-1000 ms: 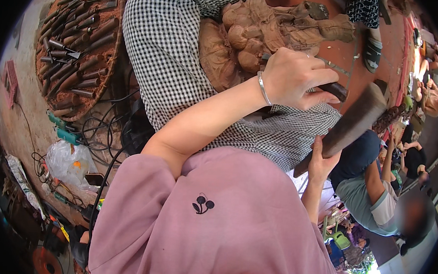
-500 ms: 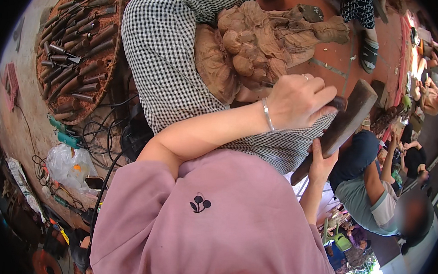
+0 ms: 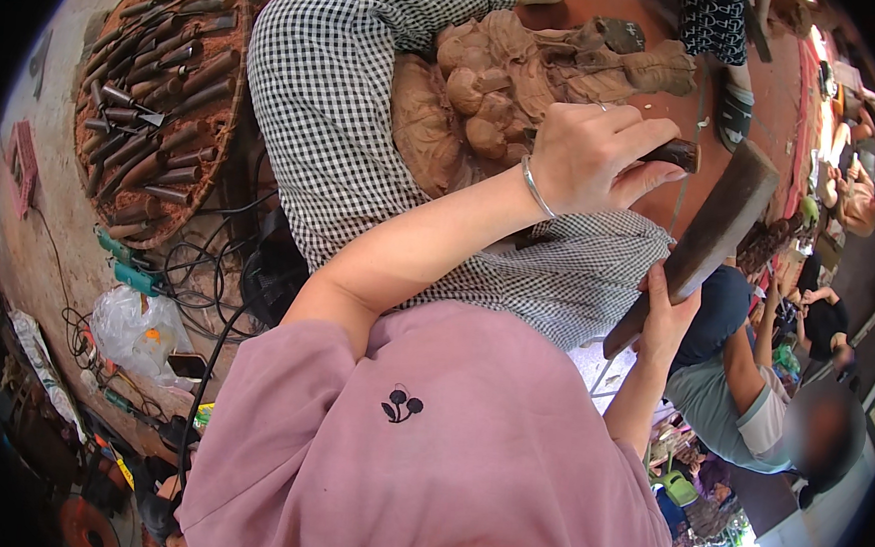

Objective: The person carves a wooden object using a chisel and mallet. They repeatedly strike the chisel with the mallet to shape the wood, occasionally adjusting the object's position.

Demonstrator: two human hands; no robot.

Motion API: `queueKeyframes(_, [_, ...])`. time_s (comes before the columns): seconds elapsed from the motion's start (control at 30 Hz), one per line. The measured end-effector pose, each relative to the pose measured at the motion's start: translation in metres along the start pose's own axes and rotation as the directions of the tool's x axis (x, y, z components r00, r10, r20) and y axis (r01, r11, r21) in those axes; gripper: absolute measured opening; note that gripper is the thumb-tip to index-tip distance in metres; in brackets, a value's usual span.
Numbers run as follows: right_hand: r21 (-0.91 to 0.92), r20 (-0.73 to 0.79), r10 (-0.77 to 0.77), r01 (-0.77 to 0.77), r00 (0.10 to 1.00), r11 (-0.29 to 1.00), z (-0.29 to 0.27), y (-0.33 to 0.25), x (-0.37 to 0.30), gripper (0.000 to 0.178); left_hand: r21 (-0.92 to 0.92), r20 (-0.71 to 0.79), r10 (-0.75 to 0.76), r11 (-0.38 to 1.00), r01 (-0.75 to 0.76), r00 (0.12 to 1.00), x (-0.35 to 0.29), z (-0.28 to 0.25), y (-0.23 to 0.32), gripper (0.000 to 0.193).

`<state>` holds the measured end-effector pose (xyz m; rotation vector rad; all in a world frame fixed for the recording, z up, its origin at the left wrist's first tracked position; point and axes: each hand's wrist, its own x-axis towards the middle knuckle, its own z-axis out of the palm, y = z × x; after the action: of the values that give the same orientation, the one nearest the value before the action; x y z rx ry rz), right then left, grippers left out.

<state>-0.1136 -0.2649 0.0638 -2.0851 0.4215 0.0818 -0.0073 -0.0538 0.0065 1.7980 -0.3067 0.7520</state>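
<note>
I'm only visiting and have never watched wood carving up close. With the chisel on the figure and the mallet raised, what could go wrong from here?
The left hand grips a chisel set against the carved wooden figure; a mallet blow from the right hand that lands off-centre might strike those fingers. The figure rests on the checked-cloth lap, so a slipping chisel could reach the leg. A heavy blow may chip fine detail.

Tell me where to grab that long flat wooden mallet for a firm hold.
Grip the long flat wooden mallet at its narrow lower end, where the right hand already wraps it, coming from below. The slab widens toward its upper end, so the slim end probably fits a closed hand best and leaves the broad face free above the dark-handled chisel.
</note>
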Motion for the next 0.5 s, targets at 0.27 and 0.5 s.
queueKeyframes(0.27, [-0.322, 0.109, -0.106, 0.136, 0.988, 0.937, -0.001, -0.010, 0.016, 0.032, 0.061, 0.038, -0.135, 0.989, 0.133, 0.990, -0.004, -0.006, -0.004, 0.027])
queueKeyframes(0.5, [-0.112, 0.075, -0.091, 0.100, 0.993, 0.989, 0.003, -0.007, 0.014, 0.029, -0.010, 0.074, 0.005, 1.000, -0.005, 0.997, 0.002, -0.002, -0.001, 0.027])
